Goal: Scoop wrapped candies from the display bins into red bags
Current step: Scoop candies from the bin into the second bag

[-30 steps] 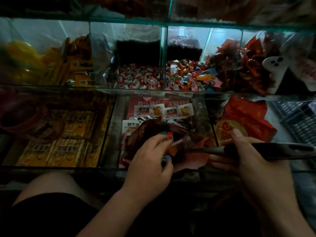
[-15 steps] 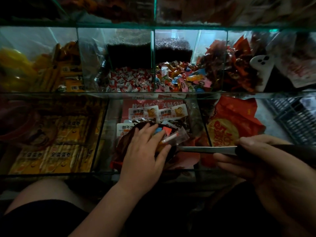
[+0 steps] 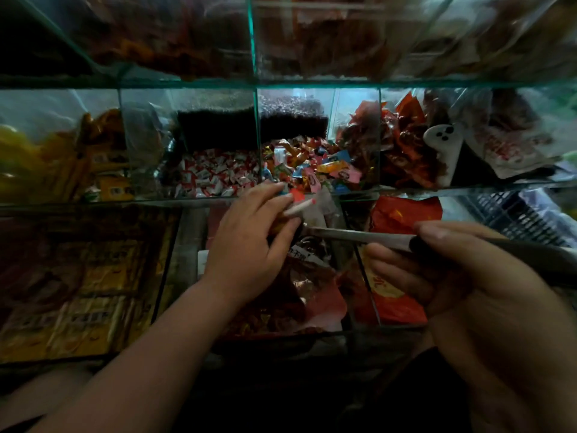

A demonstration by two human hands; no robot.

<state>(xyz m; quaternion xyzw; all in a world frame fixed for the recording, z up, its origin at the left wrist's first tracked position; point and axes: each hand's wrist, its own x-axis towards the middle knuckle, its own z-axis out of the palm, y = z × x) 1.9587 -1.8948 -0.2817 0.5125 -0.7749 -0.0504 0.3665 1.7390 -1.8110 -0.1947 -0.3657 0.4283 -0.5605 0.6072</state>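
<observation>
Over the middle lower bin [image 3: 359, 332], the left hand [image 3: 249, 248] holds wrapped candies [image 3: 301, 209] in a narrow grip; the right hand [image 3: 474, 285] has its grip round the scoop [image 3: 359, 236] handle.

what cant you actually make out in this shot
Head view only:
- Scoop: its bowl is hidden behind the left hand, so its load cannot be told.
- Pale item at the left fingertips: too blurred to name, or to tell if it is gripped.
- Scoop handle's end: lost in the dark past the right hand.
- Top-shelf bins: dark and blurred.
</observation>
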